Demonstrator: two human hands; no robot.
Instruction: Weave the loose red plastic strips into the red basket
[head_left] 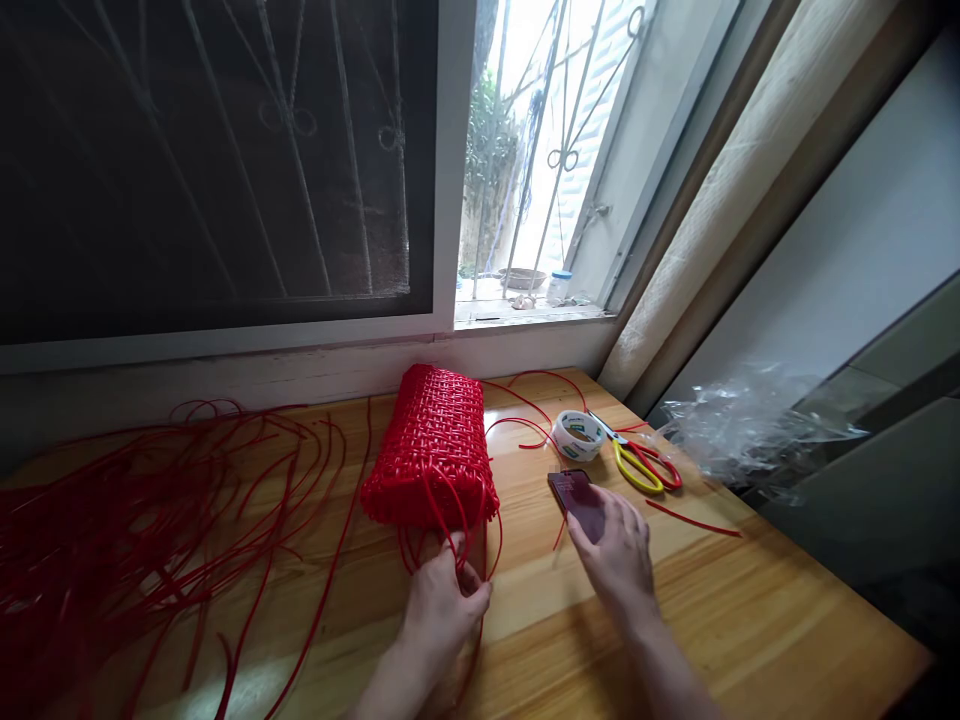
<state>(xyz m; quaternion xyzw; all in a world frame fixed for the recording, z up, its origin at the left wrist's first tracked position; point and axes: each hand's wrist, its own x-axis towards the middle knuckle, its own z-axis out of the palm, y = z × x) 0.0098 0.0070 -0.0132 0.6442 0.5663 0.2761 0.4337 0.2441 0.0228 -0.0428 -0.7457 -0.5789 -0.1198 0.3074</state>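
A red woven basket (435,435) lies on its side on the wooden table, with loose red cords trailing from its near end. My left hand (442,600) is closed on some of these red cords (459,535) just in front of the basket. To the right, my right hand (619,545) grips a dark smartphone (581,505) by its right edge and lower part. The phone's screen faces up and appears lit with small text. It is at or close to the table top; I cannot tell whether it touches.
Many red cords (187,520) spread over the table's left side. A roll of tape (577,435) and scissors (637,465) with yellow and red handles lie beyond the phone. Clear plastic wrapping (750,425) sits past the right edge of the wooden table (750,620). A barred window stands behind.
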